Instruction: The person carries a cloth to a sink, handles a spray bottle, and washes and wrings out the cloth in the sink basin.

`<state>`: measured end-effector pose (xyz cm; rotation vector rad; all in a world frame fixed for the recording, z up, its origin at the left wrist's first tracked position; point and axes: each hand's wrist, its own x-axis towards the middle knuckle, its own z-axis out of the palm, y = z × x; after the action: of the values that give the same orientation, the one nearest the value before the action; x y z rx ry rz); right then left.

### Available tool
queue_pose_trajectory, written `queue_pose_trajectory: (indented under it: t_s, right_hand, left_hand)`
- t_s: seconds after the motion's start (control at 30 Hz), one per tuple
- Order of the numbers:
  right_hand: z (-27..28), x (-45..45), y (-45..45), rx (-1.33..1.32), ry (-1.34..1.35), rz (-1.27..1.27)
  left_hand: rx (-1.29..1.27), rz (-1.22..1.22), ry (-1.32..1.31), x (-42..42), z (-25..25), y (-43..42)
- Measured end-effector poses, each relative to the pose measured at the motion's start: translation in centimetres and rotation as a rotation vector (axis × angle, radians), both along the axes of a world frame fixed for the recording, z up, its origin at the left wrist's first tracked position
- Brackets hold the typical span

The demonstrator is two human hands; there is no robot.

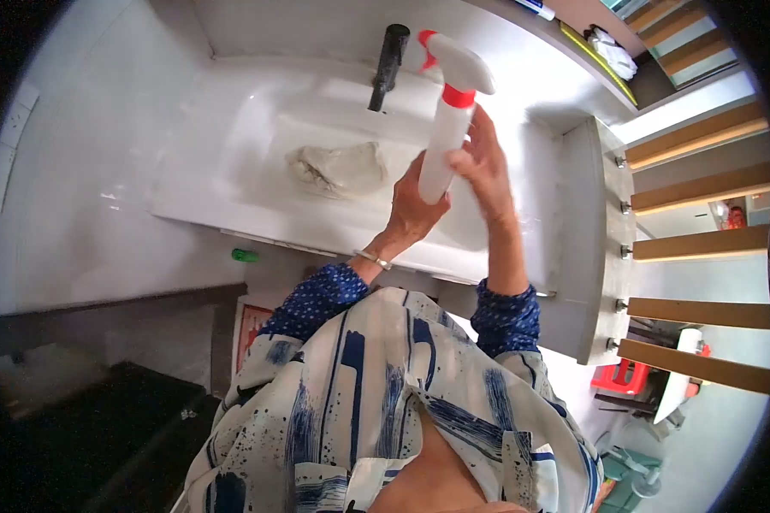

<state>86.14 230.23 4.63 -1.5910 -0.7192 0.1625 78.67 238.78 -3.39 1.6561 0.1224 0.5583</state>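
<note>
White sink (239,150) fills the background, a cloth (342,169) lying in it, then the black tap (389,64); over it the left hand's (415,209) fingers are clamped round the lower end of the spray bottle (447,137), while the right hand (489,167) curls at its side, whether gripping I cannot tell. Steadying the bottle seems the step in hand, and the next move calls for a firm left grip; no brand, label or writing is readable on it.

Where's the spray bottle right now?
In the head view, the spray bottle is above centre, over the sink, just right of the black faucet; the left hand grips its lower end, the right hand at its side.
</note>
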Motion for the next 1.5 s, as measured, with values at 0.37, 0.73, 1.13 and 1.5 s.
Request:
queue_pose_trajectory:
  t_s: [0.37,0.73,1.13,1.5]
  right_hand:
    - [1.5,0.9,-1.7,-0.026,0.122,0.362]
    - [-0.9,-1.7,1.0,-0.159,0.138,0.52]
    - [-6.4,1.3,3.6,-0.408,0.025,0.648]
    - [-6.5,1.8,4.4,-0.544,0.191,0.686]
  left_hand:
    - [-0.17,-0.308,-0.017,-4.6,-1.5,-4.7]
    - [-0.295,-0.184,0.153,-8.2,-4.3,-7.2]
    - [-0.541,-0.012,0.178,-8.4,-4.6,-7.3]
    - [-0.523,0.005,0.224,-7.6,-6.0,-7.9]
